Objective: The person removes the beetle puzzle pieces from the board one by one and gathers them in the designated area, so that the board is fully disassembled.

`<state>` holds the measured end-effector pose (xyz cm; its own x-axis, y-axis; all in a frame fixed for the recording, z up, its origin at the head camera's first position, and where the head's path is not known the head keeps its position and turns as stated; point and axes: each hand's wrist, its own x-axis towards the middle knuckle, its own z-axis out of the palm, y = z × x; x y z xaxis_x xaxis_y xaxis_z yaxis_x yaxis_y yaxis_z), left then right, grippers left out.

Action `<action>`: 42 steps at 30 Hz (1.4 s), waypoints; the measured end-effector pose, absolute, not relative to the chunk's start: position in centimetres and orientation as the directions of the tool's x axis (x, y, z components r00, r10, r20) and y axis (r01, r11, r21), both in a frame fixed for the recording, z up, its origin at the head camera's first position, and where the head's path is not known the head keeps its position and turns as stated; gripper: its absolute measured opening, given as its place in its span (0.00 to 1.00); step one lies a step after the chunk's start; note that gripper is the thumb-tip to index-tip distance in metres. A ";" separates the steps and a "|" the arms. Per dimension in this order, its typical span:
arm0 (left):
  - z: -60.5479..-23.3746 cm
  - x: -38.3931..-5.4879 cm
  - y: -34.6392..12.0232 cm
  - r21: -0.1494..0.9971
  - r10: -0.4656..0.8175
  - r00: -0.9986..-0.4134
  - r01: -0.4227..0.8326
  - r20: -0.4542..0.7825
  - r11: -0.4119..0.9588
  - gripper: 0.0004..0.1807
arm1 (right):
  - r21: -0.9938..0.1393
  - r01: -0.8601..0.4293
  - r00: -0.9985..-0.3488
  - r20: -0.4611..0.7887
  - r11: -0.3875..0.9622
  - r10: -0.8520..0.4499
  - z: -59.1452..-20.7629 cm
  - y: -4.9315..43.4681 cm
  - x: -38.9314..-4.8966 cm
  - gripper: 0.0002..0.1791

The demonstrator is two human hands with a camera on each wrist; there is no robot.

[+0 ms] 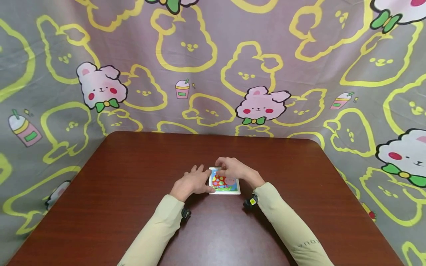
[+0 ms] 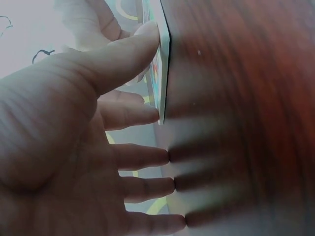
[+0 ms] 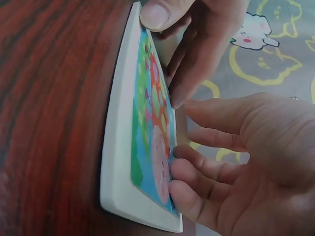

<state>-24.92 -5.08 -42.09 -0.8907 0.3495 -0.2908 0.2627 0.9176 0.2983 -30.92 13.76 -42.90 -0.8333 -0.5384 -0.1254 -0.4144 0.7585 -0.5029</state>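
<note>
A flat square board point(image 1: 233, 193) with a raised white border lies on the table. It shows a cartoon picture point(image 1: 220, 180) of a pink-faced ladybug with a red spotted back. At its left side is my left hand point(image 1: 191, 183), fingers spread. In the left wrist view the thumb rests on the board's edge point(image 2: 165, 64), the index fingertip is at a corner, and the other fingertips meet the table. Over the far right part of the picture is my right hand point(image 1: 237, 169). Its fingers point(image 3: 189, 196) are loosely bent, fingertips against the picture near the border, gripping nothing visible.
The dark red-brown wooden table point(image 1: 133, 155) has rounded far corners. A grey curtain point(image 1: 206, 33) with yellow bear outlines and white rabbit faces hangs behind it and along both sides. Black wrist straps point(image 1: 250, 202) show at the pale sleeves point(image 1: 286, 218).
</note>
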 end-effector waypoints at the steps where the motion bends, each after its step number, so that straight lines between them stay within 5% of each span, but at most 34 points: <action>1: -42.0 -24.9 -5.1 0.297 0.351 -0.890 0.264 -0.292 0.918 0.44 | -0.502 -0.410 -0.835 -0.130 0.762 -0.535 -42.9 13.8 -30.9 0.17; 42: -41.8 -24.1 -5.4 0.300 0.367 -0.876 0.275 -0.313 0.913 0.43 | -0.355 -0.472 -0.819 -0.161 0.807 -0.551 -43.0 12.3 -28.5 0.17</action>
